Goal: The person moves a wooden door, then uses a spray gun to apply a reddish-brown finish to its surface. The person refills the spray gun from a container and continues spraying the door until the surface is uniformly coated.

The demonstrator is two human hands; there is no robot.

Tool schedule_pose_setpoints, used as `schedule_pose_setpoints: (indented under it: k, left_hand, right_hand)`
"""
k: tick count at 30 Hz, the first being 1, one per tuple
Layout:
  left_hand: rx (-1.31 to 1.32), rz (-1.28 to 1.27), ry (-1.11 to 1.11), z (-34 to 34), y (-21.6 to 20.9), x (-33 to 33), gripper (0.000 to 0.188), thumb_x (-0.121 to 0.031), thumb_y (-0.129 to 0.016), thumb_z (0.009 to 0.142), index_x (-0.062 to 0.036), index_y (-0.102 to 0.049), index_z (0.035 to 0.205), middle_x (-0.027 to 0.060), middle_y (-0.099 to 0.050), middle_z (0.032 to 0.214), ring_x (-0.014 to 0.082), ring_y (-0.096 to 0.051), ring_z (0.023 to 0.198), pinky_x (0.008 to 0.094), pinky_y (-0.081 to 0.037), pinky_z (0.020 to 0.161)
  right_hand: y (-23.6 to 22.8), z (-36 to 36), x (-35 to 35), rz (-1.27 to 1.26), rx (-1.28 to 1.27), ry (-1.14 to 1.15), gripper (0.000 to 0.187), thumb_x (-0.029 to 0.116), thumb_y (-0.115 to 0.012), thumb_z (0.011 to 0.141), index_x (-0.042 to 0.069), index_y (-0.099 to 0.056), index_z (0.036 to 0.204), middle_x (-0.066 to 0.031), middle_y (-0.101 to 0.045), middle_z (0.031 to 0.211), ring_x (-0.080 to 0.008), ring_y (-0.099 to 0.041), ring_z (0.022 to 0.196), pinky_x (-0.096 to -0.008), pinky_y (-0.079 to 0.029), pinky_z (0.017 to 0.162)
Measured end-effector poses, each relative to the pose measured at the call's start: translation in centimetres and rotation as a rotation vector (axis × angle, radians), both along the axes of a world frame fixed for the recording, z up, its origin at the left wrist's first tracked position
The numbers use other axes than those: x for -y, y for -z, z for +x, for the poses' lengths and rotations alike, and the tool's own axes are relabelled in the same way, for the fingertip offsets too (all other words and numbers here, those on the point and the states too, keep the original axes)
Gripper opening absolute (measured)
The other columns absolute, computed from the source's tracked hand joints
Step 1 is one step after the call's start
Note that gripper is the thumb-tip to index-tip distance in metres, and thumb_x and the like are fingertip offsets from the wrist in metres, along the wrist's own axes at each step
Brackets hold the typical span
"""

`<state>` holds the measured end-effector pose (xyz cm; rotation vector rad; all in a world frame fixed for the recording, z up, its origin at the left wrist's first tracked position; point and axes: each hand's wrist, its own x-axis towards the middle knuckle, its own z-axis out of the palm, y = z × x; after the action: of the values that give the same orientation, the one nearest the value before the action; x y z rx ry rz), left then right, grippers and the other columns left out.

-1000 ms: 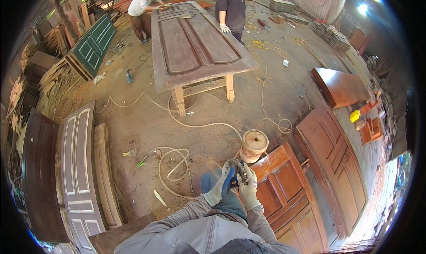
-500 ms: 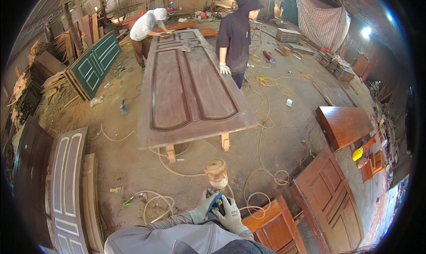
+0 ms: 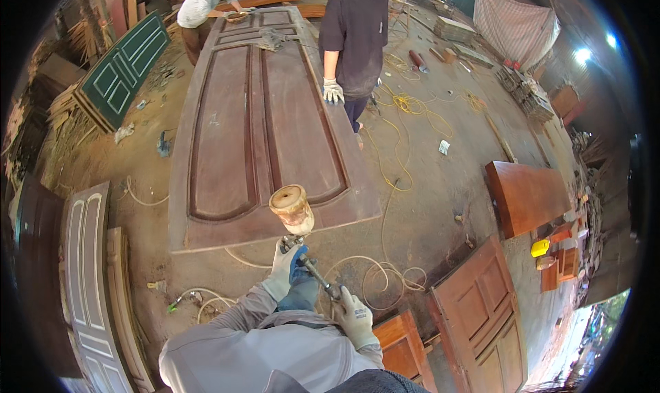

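Observation:
A spray gun (image 3: pixel 293 213) with a stained cup on top points toward the near end of a brown panelled door (image 3: pixel 227 139). My left hand (image 3: pixel 280 271), in a white and blue work glove, is closed around the gun's body. Lower and to the right, my right hand (image 3: pixel 355 317), also gloved, is closed around the air hose (image 3: pixel 324 282), near its metal fitting. The cup overlaps the door's near edge in view; whether it touches is hard to tell. My fingertips are partly hidden.
A person in dark clothes (image 3: pixel 354 42) stands at the door's right side, one gloved hand on it. Another person (image 3: pixel 203 8) bends over its far end. Door panels lean at left (image 3: pixel 89 283) and right (image 3: pixel 481 304). Pale hose loops (image 3: pixel 385 273) lie on the floor.
The spray gun has moved forward and left with my left hand. My right hand, close beside the left before, is now apart, lower on the hose. My view has shifted closer to the door.

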<state>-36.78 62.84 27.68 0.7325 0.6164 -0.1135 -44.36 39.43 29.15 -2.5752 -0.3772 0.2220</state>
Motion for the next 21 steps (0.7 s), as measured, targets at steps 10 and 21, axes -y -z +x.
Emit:
schedule_pose_setpoints:
  k: [10,21]
  left_hand:
    - [-0.177,-0.030,-0.012,13.6,1.8,-0.8,0.022,-0.038,-0.057,0.093,-0.0153,-0.056,0.093,0.0057,-0.065,0.089,0.0305,-0.068,0.084,0.0614,-0.056,0.069]
    - [-0.202,0.125,0.008,20.8,1.6,11.4,0.043,-0.022,-0.066,0.088,-0.0210,-0.037,0.120,0.0064,-0.059,0.095,0.0298,-0.069,0.076,0.0509,-0.060,0.056]
  right_hand:
    - [1.6,10.0,5.7,-0.074,-0.035,0.250,0.042,0.033,-0.058,0.089,0.010,-0.057,0.124,-0.0162,-0.065,0.091,-0.0363,-0.065,0.082,-0.0458,-0.051,0.070]
    - [5.2,17.1,15.3,-0.027,-0.248,0.226,0.059,0.046,-0.063,0.085,0.009,-0.056,0.130,-0.0186,-0.066,0.102,-0.0355,-0.065,0.092,-0.0444,-0.051,0.079]
